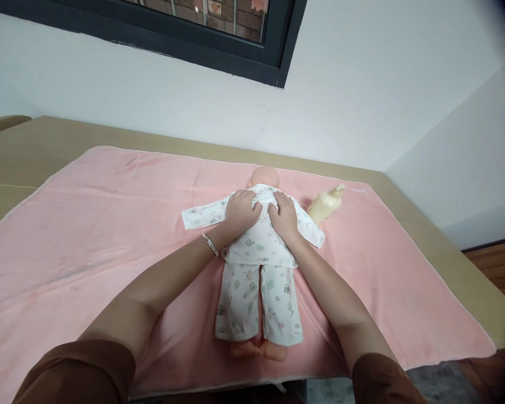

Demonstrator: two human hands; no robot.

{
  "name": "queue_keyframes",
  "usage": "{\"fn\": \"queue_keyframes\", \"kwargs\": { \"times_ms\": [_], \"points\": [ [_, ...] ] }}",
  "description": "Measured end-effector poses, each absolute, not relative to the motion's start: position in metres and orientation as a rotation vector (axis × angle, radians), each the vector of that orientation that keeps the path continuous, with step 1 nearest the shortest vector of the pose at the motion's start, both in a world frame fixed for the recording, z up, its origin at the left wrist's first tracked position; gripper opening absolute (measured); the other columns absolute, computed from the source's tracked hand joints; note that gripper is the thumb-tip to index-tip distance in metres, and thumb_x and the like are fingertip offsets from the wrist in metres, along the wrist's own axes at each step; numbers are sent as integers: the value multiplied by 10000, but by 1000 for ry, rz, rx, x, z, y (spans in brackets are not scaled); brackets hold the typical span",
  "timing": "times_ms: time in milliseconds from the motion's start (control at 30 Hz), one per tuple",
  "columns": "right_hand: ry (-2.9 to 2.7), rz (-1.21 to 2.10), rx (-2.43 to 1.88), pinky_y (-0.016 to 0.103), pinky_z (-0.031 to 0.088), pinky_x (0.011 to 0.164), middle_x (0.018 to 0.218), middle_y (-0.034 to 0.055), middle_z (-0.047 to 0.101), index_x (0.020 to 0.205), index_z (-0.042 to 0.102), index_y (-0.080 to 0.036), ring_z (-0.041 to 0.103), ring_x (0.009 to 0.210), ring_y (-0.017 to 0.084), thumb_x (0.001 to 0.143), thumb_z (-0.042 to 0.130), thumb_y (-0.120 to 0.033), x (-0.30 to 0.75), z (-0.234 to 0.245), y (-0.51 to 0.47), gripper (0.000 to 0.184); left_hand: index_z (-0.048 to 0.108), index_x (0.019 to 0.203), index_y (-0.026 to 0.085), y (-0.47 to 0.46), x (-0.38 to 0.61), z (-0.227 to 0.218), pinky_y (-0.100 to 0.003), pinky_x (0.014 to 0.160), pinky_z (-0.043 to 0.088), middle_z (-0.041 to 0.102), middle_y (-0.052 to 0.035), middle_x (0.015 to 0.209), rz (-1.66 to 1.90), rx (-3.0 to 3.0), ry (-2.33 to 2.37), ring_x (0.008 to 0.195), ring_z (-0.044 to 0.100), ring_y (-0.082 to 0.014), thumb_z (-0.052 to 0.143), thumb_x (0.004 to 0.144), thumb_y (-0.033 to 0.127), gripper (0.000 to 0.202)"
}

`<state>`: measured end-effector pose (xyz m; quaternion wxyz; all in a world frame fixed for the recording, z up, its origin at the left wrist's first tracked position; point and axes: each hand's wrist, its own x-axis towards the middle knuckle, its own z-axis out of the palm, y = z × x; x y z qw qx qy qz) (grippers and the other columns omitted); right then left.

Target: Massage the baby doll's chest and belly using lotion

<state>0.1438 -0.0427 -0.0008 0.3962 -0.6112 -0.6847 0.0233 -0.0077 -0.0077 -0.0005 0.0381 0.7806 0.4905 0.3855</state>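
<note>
A baby doll (pixel 264 176) lies stretched out on a pink blanket (pixel 122 224), apparently face down, its bare head at the far end and its feet toward me. It wears a white printed top (pixel 258 244) and matching trousers (pixel 238 303). My left hand (pixel 240 212) rests on the left side of the doll's upper back, fingers over the shoulder. On the right side lies my right hand (pixel 284 216), mirrored, its thumb near the middle. Both hands are laid flat on the cloth with nothing held. A bracelet (pixel 210 244) circles my left wrist.
A cream pump bottle (pixel 326 203) lies or leans on the blanket just past the doll's right sleeve. The blanket covers most of a wooden table (pixel 421 224). A white wall (pixel 219 106) with a dark-framed window (pixel 273 56) stands behind it.
</note>
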Motion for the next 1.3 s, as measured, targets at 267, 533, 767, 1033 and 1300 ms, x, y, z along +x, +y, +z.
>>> {"fn": "queue_keyframes", "kwargs": {
  "times_ms": [267,533,767,1033,1300],
  "points": [
    [-1758,85,-1554,507,281,1156,1370,135,576,1285,577,-151,476,1313,284,882,455,-280,145,-2,-40,440,660,1040,159,-7,-7,-2,-435,978,473,700,-109,1068,1198,2326,1520,1057,599,-290,488,772,214,323],
    [-1808,93,-1536,508,300,1146,1374,115,575,1291,575,-173,485,1302,283,852,463,-262,150,-1,-35,462,645,1083,179,-4,-8,-7,-435,1017,447,686,-93,1141,1235,2343,1461,1098,584,-277,486,769,212,354],
    [-1855,54,-1533,522,295,1145,1389,116,562,1323,550,-166,478,1305,284,844,414,-214,150,-1,-37,500,642,1086,181,-5,-8,-6,-436,1015,447,683,-94,1131,1235,2337,1466,1096,582,-278,477,781,209,348],
    [-1866,41,-1519,530,299,1142,1396,103,559,1330,548,-172,470,1313,279,834,388,-197,153,-5,-36,521,639,1097,160,-6,-9,-6,-437,1031,435,680,-104,1147,1233,2354,1444,1109,578,-275,457,793,200,357],
    [-1856,32,-1473,485,331,1135,1393,116,567,1304,588,-133,473,1324,275,792,397,-185,156,-8,-35,550,640,1100,176,-6,-10,-6,-438,1024,440,677,-96,1154,1235,2351,1443,1116,577,-271,458,785,192,364]
  ]
}}
